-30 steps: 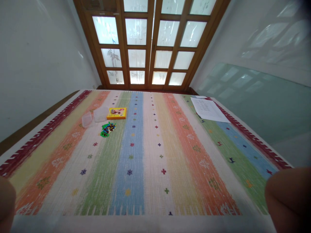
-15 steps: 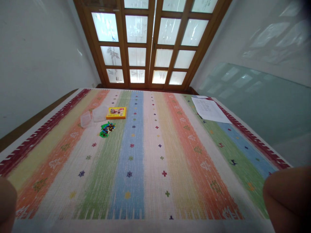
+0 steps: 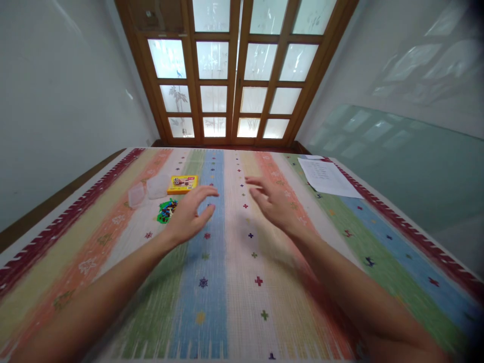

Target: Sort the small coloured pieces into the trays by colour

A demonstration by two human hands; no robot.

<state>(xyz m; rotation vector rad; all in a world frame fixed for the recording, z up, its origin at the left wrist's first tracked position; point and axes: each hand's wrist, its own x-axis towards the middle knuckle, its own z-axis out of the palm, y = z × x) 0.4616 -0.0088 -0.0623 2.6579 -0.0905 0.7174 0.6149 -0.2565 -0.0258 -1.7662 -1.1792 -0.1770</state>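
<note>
My left hand (image 3: 192,213) hangs over the striped tablecloth with its fingers apart and nothing in it. It partly covers a small pile of green, black, blue and yellow building bricks (image 3: 165,210); whether it touches them I cannot tell. Just beyond that hand lies a flat yellow box (image 3: 182,184) with a printed picture on top. My right hand (image 3: 273,202) is held above the middle of the cloth, facing the left one, its fingers also apart and holding nothing.
Left of the yellow box sit a clear plastic container (image 3: 157,186) and a smaller clear one (image 3: 136,195). A printed white sheet (image 3: 328,177) lies at the far right of the tablecloth (image 3: 234,292). Behind the table stand wooden doors (image 3: 234,75) with frosted panes.
Both hands have come in from the lower corners and reached forward over the cloth. The head view has tilted slightly up. The bricks, box and containers stay where they were on the table.
</note>
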